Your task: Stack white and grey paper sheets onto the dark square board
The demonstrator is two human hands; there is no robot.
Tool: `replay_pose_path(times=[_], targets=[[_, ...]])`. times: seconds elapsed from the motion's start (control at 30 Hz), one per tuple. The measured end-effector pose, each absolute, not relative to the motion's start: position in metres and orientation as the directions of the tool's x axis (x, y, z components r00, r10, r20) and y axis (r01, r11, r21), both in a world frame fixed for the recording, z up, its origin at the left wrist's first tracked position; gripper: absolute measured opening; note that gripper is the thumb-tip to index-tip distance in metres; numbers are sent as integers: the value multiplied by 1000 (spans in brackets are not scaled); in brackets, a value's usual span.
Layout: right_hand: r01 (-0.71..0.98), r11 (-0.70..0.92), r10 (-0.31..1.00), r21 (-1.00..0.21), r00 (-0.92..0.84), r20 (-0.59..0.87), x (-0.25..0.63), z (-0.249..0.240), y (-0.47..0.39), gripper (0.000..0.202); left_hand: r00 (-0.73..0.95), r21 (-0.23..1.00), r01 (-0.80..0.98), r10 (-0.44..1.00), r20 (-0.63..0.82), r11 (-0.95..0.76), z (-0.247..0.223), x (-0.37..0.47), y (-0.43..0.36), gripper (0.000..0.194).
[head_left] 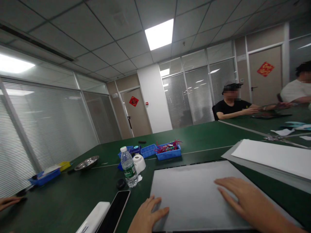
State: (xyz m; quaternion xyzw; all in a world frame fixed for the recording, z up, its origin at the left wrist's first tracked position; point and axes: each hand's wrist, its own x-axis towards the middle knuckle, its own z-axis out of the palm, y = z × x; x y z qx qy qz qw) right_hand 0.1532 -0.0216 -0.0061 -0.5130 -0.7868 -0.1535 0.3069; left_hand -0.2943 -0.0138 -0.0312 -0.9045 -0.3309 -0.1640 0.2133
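Observation:
A flat grey panel with a thin dark edge [191, 184] lies on the green table in front of me. My left hand [148, 213] rests at its near left side, fingers apart and nothing held. Toward the right part of the panel, my right hand [243, 197] lies with outstretched fingers, also without anything in it. Left of the panel are a phone with a dark screen [114, 210] and a white box [94, 218]. A water bottle [129, 168] stands upright beyond them, beside a white roll [139, 163].
Blue trays [168, 155] hold reddish wires and small parts. White sheets [272, 155] lie at right. A metal dish [86, 163] and a blue bin [45, 176] stand at left. Another person's hand [9, 202] shows at the left edge; two people sit across the table.

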Motion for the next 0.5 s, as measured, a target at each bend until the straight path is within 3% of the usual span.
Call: replay_pose_path(times=[0.07,0.2,0.37,0.5], targets=[[971,189,813,-147,-71,579,197,-7,-2,43,700,-237,694,560,443,-680,-28,-295,-18,70],[980,-2,851,-200,107,514,264,-4,17,55,644,-139,748,657,392,-649,-17,-289,-26,75],[975,14,874,-221,95,477,263,-13,16,55,507,70,832,805,308,-551,-12,-286,-32,76],[968,102,889,-228,15,458,268,-21,25,53,456,128,840,815,359,-527,-12,-289,-34,74]])
